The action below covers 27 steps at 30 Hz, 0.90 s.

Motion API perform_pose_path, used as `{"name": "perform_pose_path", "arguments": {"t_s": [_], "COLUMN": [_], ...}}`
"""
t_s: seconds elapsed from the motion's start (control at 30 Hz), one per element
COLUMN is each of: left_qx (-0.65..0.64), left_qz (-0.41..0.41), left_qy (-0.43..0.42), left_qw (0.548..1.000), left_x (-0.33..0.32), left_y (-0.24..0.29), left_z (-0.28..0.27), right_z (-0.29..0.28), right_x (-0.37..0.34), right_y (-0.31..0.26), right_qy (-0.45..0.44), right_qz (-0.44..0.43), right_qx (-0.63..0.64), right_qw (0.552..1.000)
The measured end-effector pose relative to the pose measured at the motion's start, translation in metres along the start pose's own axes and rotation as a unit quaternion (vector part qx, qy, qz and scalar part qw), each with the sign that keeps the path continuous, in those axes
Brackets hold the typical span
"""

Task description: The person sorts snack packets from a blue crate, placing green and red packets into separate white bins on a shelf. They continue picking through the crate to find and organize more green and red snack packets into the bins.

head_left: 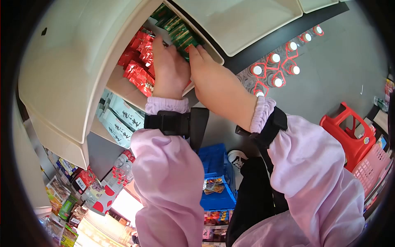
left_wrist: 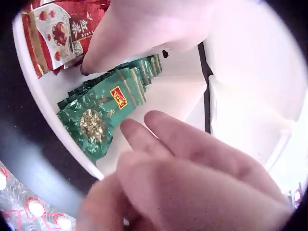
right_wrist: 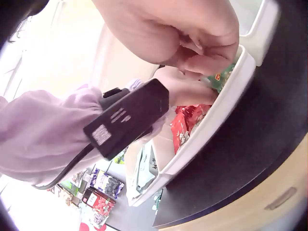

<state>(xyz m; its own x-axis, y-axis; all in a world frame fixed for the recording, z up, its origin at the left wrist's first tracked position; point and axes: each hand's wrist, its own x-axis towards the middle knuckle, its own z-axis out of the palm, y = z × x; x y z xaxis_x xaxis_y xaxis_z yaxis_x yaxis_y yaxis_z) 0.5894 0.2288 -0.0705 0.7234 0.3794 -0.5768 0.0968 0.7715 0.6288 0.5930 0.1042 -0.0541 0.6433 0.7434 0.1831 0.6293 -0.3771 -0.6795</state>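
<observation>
In the head view both hands reach into a white bin [head_left: 214, 51] that holds red packets [head_left: 140, 74] and green packets [head_left: 179, 33]. My left hand [head_left: 170, 72] lies over the inner side of the red pile, fingers pointing toward the green row. Beside it, my right hand [head_left: 222, 80] slants in from the right, fingertips close to the green packets. The left wrist view shows a green packet [left_wrist: 113, 98] with a red label leaning at the front of its row, fingertips right at its edge. In the right wrist view my right fingers bend toward the thumb, with no packet visible between them.
Pale blue-white packets [head_left: 119, 119] fill the neighbouring section. Another white bin [head_left: 247, 24] adjoins at the upper right, and large bins rise on the left. Shrink-wrapped bottles [head_left: 273, 70], a red stool [head_left: 347, 136] and a blue crate [head_left: 214, 164] stand on the floor.
</observation>
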Motion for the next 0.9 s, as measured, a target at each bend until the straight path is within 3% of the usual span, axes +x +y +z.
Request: {"name": "perform_pose_path", "arguments": {"t_s": [0.23,0.33,0.43,0.53,0.63,0.9], "left_qx": [-0.044,-0.013,-0.005,0.015,0.085,0.072], "left_qz": [0.009,0.002,0.002,0.075,0.138,0.056], "left_qy": [0.019,-0.024,0.003,0.1,0.097,-0.015], "left_qw": [0.999,1.0,1.0,0.992,0.982,0.996], "left_x": [0.0,-0.003,-0.003,0.018,0.031,0.038], "left_y": [-0.002,-0.004,-0.003,0.007,0.011,0.021], "left_z": [-0.002,-0.009,-0.005,-0.014,-0.008,-0.007], "right_z": [0.0,0.0,0.002,0.004,0.005,-0.002], "right_x": [0.001,-0.002,-0.002,-0.004,-0.007,-0.002], "right_y": [0.006,0.006,0.005,0.004,0.004,0.017], "right_qy": [-0.011,-0.051,-0.048,-0.021,-0.028,-0.009], "right_qz": [-0.025,0.012,0.019,0.007,0.017,0.033], "right_qx": [-0.024,0.002,0.028,0.048,0.074,0.097], "right_qw": [0.999,0.999,0.998,0.999,0.997,0.995]}}
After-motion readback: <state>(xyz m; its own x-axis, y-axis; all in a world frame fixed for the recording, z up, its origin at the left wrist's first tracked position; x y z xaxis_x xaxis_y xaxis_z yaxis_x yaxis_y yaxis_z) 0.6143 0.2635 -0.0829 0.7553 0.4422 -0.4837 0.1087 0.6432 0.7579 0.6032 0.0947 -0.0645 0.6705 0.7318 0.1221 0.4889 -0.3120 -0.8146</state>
